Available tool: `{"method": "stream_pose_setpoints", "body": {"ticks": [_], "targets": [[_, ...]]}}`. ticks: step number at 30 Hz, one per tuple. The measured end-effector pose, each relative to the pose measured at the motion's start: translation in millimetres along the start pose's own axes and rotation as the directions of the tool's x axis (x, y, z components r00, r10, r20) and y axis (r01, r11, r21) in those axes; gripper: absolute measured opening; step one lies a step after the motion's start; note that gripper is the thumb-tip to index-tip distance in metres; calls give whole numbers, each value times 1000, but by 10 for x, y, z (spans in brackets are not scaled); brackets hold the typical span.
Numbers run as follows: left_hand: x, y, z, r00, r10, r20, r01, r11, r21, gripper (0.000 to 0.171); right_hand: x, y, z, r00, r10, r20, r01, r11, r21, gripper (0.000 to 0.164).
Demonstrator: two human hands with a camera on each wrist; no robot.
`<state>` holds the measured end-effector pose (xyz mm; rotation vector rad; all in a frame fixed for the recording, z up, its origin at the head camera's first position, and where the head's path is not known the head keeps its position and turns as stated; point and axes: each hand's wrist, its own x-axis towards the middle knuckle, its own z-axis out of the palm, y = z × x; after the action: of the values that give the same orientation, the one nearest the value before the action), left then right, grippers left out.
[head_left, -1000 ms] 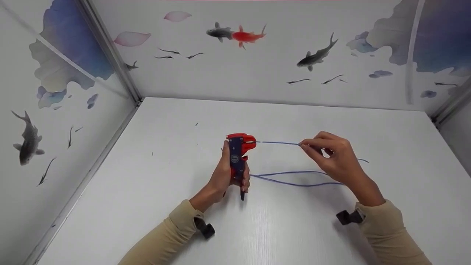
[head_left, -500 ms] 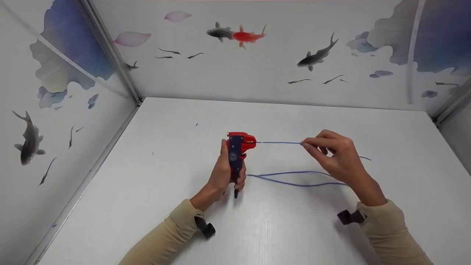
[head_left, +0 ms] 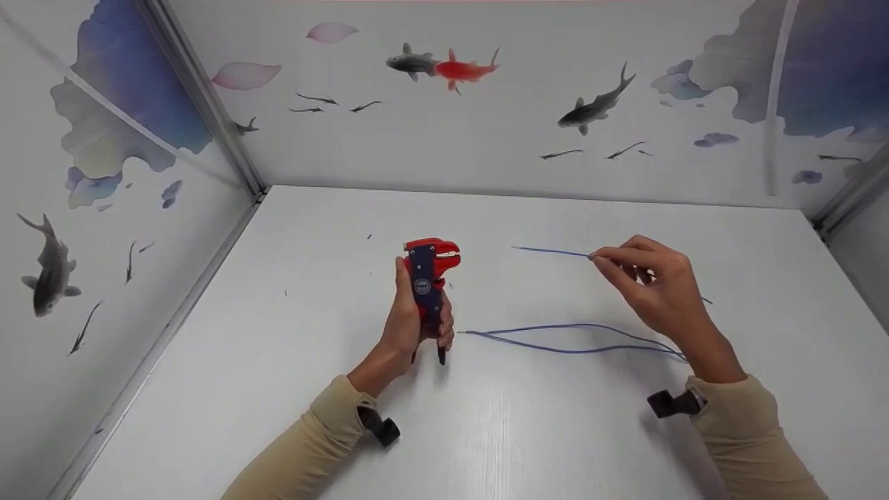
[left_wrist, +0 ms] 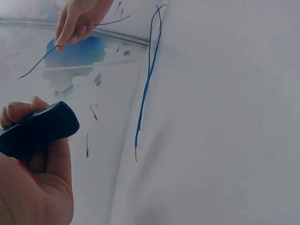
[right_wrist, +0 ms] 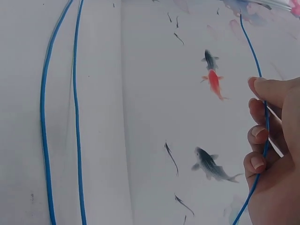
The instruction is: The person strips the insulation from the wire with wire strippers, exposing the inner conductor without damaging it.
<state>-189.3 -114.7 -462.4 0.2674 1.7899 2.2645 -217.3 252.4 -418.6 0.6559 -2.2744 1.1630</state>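
In the head view my left hand (head_left: 403,326) grips a wire stripper (head_left: 422,278) with a red head and dark blue body, held upright. Its red jaws stand apart with nothing between them. My right hand (head_left: 656,285) pinches a thin blue wire (head_left: 552,251) between thumb and fingertips. The wire's free end points left, a short way from the stripper's head. In the right wrist view the wire (right_wrist: 266,126) runs across the palm and out below the hand. From the left wrist view, the stripper's dark handle (left_wrist: 42,129) lies across the curled fingers.
Two more blue wires (head_left: 580,352) lie on the white table (head_left: 528,430), their left ends together near my left hand. A bare tip (left_wrist: 136,155) shows there in the left wrist view. Tiny dark scraps (head_left: 369,237) dot the table. Fish-printed walls (head_left: 486,146) enclose the back and sides.
Half a second ago the stripper's jaws were closed at the wire's end. Now they have opened, the wire has moved right, out of them, and the left hand has shifted left with the stripper.
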Motion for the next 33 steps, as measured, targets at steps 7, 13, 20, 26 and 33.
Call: {"method": "stream_pose_setpoints", "body": {"ticks": [7, 13, 20, 26, 33], "targets": [[-29, -37, 66, 998, -51, 44, 49, 998, 32, 93, -1, -30, 85, 999, -31, 25, 31, 999, -10, 24], [-30, -48, 74, 995, -81, 52, 79, 996, 40, 93, -18, -31, 117, 998, -38, 46, 39, 999, -12, 24], [-9, -60, 64, 996, -82, 46, 80, 996, 35, 98, -12, -38, 145, 997, -52, 62, 52, 999, -4, 25], [-19, -71, 62, 997, -63, 42, 61, 997, 53, 96, -31, -39, 177, 996, -42, 77, 43, 999, -11, 26], [-4, -45, 50, 999, -39, 24, 36, 994, 107, 88, -48, -40, 245, 994, -54, 94, 52, 998, 23, 25]]}}
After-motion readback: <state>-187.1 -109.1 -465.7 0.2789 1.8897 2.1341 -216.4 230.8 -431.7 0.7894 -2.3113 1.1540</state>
